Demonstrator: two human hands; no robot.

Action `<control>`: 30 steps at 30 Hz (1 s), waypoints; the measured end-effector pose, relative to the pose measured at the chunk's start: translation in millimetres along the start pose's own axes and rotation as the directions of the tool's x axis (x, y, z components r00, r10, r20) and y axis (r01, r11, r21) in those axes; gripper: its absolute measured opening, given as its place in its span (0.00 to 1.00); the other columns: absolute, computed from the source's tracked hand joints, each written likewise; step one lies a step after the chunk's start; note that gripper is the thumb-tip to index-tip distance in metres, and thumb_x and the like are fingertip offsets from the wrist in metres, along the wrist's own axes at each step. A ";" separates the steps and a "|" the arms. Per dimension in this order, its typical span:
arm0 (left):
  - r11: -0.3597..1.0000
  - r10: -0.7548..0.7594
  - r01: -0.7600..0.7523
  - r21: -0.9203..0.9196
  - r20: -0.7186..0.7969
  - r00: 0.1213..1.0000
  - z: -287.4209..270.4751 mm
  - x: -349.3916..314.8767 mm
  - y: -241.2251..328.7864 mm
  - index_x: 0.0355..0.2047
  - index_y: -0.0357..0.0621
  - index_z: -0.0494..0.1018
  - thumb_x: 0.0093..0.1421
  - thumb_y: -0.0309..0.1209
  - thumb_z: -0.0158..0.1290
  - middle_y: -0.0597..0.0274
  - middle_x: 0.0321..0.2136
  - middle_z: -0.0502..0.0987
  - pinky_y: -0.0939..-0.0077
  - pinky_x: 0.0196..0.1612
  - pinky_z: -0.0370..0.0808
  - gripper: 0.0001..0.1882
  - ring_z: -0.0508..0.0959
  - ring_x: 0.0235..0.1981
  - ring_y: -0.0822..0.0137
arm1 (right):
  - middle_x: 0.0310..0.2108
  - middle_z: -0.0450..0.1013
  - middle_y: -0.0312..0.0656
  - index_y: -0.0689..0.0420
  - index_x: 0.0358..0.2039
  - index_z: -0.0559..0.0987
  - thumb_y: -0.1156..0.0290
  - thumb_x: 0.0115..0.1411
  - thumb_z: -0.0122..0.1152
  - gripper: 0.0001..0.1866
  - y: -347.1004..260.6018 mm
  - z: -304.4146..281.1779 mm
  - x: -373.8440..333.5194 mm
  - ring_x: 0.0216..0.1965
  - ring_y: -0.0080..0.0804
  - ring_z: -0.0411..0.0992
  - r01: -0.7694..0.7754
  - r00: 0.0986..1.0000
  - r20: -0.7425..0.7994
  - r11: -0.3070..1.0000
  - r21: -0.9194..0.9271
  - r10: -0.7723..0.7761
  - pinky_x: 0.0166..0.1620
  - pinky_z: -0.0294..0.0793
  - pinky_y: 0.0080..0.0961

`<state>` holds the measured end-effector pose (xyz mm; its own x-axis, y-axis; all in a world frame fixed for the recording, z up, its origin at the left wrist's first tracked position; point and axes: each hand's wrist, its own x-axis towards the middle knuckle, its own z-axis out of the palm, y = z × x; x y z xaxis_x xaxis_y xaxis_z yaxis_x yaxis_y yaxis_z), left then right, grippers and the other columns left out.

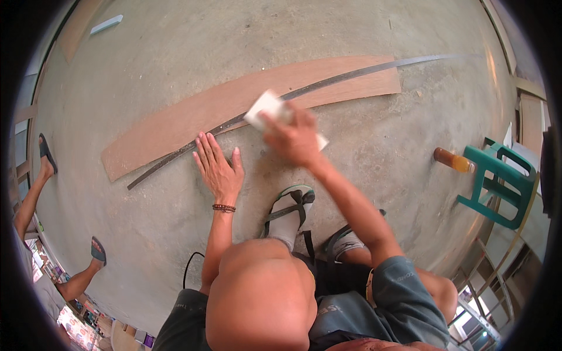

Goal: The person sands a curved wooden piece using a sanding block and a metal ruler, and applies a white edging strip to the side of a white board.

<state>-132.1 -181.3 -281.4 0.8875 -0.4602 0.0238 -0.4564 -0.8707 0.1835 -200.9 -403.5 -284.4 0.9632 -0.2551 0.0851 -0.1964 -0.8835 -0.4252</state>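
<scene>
Floor (380, 152): grey, worn concrete, lightly specked
Board (240, 96): long, reddish-brown, flat on the floor
Strip (351, 74): dark, narrow, lying along the board and running past both its ends
Block (106, 24): small, pale blue, upper left
Stool (492, 161): green, right side, amber bottle (453, 160) just beside it

A white block (264, 107) overlaps the dark strip (345, 76) crossing a brown board (231, 98).

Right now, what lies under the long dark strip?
The brown board lies under part of the strip; floor shows around both its ends. What the strip covers is hidden.
</scene>
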 end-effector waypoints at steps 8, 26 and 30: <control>0.998 0.018 -0.020 -0.067 -0.031 0.999 4.9 2.5 8.2 0.75 0.35 0.47 0.71 0.50 0.45 0.43 0.75 0.48 0.50 0.76 0.45 0.42 0.47 0.77 0.49 | 0.61 0.62 0.59 0.29 0.64 0.76 0.39 0.65 0.58 0.28 229.6 -153.8 9.2 0.66 0.59 0.54 -0.746 0.622 -0.497 0.651 -0.140 0.605 0.66 0.54 0.59; 0.994 0.061 -0.062 -0.092 -0.016 0.998 5.7 13.6 18.1 0.73 0.30 0.47 0.68 0.50 0.50 0.37 0.75 0.46 0.48 0.76 0.43 0.45 0.46 0.76 0.44 | 0.60 0.64 0.52 0.27 0.64 0.75 0.52 0.55 0.73 0.34 -48.3 12.7 17.4 0.64 0.50 0.60 -0.046 0.994 -0.102 0.999 0.013 0.047 0.62 0.58 0.47; 0.993 0.074 -0.075 -0.086 -0.013 0.997 4.1 10.5 12.3 0.75 0.34 0.45 0.70 0.53 0.46 0.42 0.76 0.45 0.49 0.76 0.45 0.45 0.46 0.77 0.47 | 0.65 0.63 0.58 0.32 0.65 0.75 0.51 0.58 0.69 0.33 63.8 -29.0 21.0 0.65 0.57 0.59 -0.240 0.950 -0.234 0.963 -0.118 0.208 0.64 0.59 0.56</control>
<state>-128.7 -197.5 -282.9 0.8520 -0.5211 0.0501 -0.5144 -0.8156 0.2649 -198.6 -476.7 -283.6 0.8309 -0.5181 0.2028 -0.4425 -0.8364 -0.3235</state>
